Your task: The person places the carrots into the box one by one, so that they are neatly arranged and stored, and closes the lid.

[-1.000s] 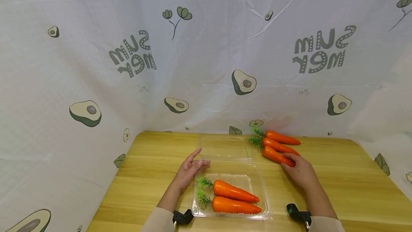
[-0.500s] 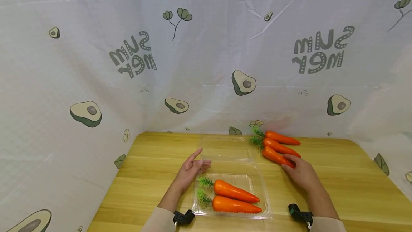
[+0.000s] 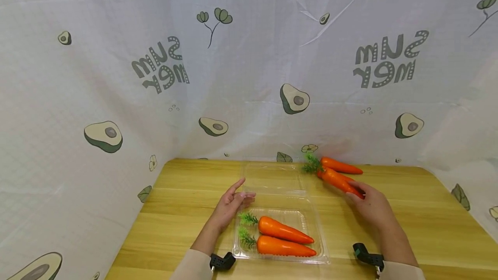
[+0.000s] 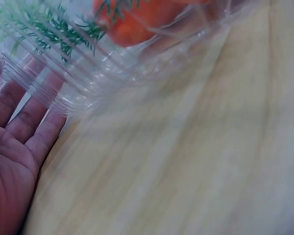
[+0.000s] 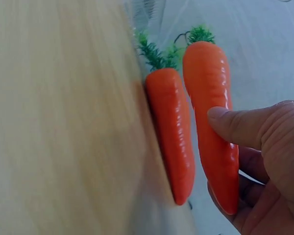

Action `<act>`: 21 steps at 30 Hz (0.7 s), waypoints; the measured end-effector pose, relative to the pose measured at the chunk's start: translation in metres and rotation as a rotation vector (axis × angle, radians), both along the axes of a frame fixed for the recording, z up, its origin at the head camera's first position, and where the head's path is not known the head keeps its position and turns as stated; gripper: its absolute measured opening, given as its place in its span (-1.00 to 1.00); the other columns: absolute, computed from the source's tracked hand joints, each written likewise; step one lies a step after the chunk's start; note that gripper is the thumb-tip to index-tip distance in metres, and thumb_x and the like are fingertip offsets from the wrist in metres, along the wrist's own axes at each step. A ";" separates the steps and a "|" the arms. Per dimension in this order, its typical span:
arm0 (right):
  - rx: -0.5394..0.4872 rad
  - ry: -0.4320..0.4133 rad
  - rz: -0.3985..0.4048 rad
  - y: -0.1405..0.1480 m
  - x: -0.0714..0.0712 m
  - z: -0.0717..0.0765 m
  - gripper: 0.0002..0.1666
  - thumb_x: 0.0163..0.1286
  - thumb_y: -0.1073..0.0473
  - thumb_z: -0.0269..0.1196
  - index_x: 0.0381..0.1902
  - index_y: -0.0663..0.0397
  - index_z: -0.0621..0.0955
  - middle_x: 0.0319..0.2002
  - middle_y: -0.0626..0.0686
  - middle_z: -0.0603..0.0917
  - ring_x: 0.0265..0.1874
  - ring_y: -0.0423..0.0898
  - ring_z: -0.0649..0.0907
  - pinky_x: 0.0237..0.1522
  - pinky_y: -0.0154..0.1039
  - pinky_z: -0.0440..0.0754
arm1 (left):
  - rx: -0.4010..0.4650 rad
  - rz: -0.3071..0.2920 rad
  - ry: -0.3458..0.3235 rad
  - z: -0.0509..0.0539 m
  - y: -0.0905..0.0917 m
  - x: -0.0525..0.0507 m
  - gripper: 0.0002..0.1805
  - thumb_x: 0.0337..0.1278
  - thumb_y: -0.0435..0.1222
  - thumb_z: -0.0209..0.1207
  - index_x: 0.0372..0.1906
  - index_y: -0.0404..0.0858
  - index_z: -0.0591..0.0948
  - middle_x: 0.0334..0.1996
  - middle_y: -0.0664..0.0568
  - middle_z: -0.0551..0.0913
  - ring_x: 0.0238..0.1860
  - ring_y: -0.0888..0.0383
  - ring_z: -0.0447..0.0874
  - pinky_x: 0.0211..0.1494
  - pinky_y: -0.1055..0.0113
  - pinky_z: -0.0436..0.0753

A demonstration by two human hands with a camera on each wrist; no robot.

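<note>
My right hand [image 3: 371, 207] pinches an orange carrot [image 3: 337, 179] between thumb and fingers near its narrow end. This carrot is raised off the table, as the right wrist view shows, and partly covers another carrot in the head view. Behind it a carrot [image 3: 342, 166] with a green leafy top lies on the table. My left hand [image 3: 227, 206] has its fingers extended at the left side of a clear plastic clamshell box [image 3: 318, 224]; in the left wrist view the fingers [image 4: 27, 120] lie against its edge. Inside the box lie two carrots [image 3: 285, 229], tops to the left.
The box's transparent lid [image 3: 272, 178] lies folded back toward the rear of the wooden table [image 3: 171, 211]. A white curtain [image 3: 249, 72] printed with avocados hangs behind and along the sides. A black device [image 3: 367, 255] is strapped at each wrist.
My right hand has lifted the nearest carrot of the rear group and shifted slightly right; the carrot now overlaps the middle one. The left hand and the box have stayed put.
</note>
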State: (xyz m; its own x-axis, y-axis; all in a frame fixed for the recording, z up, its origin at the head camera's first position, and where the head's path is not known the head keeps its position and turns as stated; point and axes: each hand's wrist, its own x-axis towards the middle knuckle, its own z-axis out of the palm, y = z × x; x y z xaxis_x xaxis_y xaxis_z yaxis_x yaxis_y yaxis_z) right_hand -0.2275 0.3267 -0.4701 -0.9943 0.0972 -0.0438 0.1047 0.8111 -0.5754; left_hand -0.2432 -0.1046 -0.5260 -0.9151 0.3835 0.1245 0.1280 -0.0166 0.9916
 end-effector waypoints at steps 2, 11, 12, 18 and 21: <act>-0.003 0.021 0.002 -0.002 0.001 0.004 -0.25 0.52 -0.12 0.21 0.43 0.27 0.40 0.26 0.48 0.49 0.06 0.34 0.51 0.12 0.37 0.51 | 0.000 -0.001 0.002 0.000 0.000 -0.001 -0.32 0.65 -0.12 -0.09 0.65 -0.24 0.03 0.25 -0.33 0.62 0.26 -0.13 0.67 0.34 0.13 0.62; -0.012 0.095 0.053 -0.022 0.008 0.022 -0.34 0.49 -0.10 0.27 0.36 0.19 0.51 0.12 0.39 0.62 -0.11 0.15 0.59 -0.25 -0.25 0.54 | 0.009 -0.009 -0.023 0.001 0.000 -0.001 -0.35 0.66 -0.14 -0.11 0.65 -0.20 0.04 0.27 -0.38 0.59 0.30 -0.27 0.60 0.38 0.04 0.58; -0.012 0.101 0.061 -0.023 0.008 0.024 -0.35 0.48 -0.10 0.28 0.35 0.19 0.51 0.12 0.39 0.62 -0.12 0.15 0.59 -0.26 -0.25 0.53 | 0.010 -0.009 -0.020 0.001 0.000 0.000 -0.35 0.66 -0.14 -0.10 0.65 -0.21 0.04 0.26 -0.38 0.59 0.30 -0.27 0.60 0.38 0.05 0.58; 0.005 0.135 0.103 -0.031 0.011 0.034 -0.37 0.47 -0.06 0.30 0.33 0.19 0.55 0.08 0.37 0.66 -0.15 0.12 0.62 -0.27 -0.20 0.56 | 0.013 -0.005 -0.018 0.001 0.000 0.000 -0.34 0.65 -0.13 -0.09 0.65 -0.21 0.05 0.25 -0.33 0.62 0.28 -0.18 0.63 0.35 0.14 0.61; 0.002 0.144 0.114 -0.036 0.014 0.038 -0.39 0.46 -0.03 0.31 0.33 0.18 0.55 0.06 0.36 0.68 -0.15 0.11 0.63 -0.27 -0.20 0.58 | 0.013 -0.005 -0.013 0.001 0.000 0.000 -0.34 0.65 -0.13 -0.09 0.65 -0.23 0.04 0.25 -0.33 0.62 0.27 -0.13 0.65 0.35 0.16 0.62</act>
State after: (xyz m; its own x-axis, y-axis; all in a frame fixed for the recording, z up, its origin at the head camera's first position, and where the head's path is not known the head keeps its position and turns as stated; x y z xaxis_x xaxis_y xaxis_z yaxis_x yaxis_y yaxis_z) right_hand -0.2135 0.2911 -0.4321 -0.9948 -0.0161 0.1004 -0.0713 0.8140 -0.5764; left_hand -0.2431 -0.1045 -0.5250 -0.9147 0.3866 0.1178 0.1150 -0.0304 0.9929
